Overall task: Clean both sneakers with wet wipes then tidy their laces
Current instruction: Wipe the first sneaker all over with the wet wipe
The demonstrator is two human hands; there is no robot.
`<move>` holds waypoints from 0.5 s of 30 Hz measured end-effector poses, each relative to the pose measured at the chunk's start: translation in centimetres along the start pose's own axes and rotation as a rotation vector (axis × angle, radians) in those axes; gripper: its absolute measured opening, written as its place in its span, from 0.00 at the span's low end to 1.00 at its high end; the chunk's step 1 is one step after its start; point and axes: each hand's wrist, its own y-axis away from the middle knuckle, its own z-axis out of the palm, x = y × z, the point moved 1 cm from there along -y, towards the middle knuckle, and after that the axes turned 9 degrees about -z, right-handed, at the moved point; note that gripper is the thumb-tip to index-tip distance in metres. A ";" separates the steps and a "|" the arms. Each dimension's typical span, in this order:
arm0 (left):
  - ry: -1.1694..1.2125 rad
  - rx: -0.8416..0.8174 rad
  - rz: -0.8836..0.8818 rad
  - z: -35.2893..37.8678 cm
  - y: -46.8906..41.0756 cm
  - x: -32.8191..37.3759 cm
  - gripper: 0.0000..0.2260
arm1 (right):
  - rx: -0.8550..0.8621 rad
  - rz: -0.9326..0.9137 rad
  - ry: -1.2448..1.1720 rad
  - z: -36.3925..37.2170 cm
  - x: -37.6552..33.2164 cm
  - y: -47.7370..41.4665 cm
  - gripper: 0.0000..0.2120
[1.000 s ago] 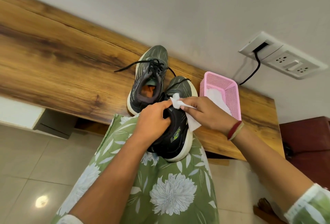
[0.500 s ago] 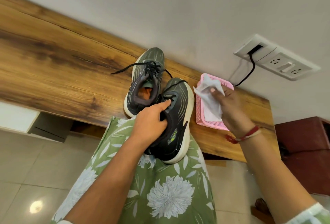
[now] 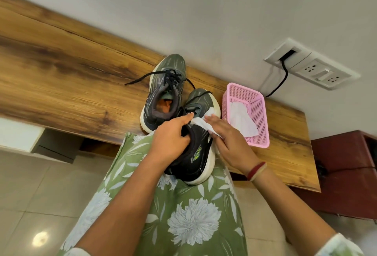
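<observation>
A wooden table point(image 3: 67, 76) runs along a white wall. Toward its right end, one grey-green sneaker point(image 3: 163, 96) stands on the top. Its heel is at the near edge and its toe points at the wall. Its black laces point(image 3: 140, 79) are undone, and one end trails left across the wood.

Just right of it, the left hand point(image 3: 171, 141) grips the second sneaker point(image 3: 196, 158). The fingers are curled around the collar and into the opening, and the forefinger reaches toward the tongue. This sneaker is dark with a white sole. Its heel rests on the person's lap, on green flowered cloth point(image 3: 183, 221), and its toe lies over the table's near edge, touching the first sneaker.

The right hand point(image 3: 230, 143) lies on the outer side of the held sneaker. Its fingers are nearly straight and close together, pressing a white wet wipe point(image 3: 201, 123) flat against the upper. The thumb is hidden beneath the hand. Red and beige bands point(image 3: 257, 171) circle that wrist.

Beside the hand, a pink mesh basket point(image 3: 258, 113) sits on the table near its right end, with another white wipe point(image 3: 242, 122) lying in it. Above the basket, a black cable point(image 3: 283, 78) hangs from a white socket plate point(image 3: 314, 70) on the wall. A dark red cabinet point(image 3: 346, 166) stands past the table's right end.
</observation>
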 end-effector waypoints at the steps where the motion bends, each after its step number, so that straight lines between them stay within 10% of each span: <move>1: 0.001 0.001 -0.001 0.0 0.0 0.0 0.26 | -0.027 -0.017 -0.001 -0.1 0.1 -0.3 0.20; 9: -0.002 -0.010 -0.009 0.2 -0.3 -0.1 0.26 | -0.245 -0.074 0.256 -2.9 3.2 -4.2 0.19; 15: -0.024 -0.006 -0.007 0.2 -0.3 -0.1 0.26 | -0.302 -0.146 -0.028 -3.3 1.5 -3.5 0.11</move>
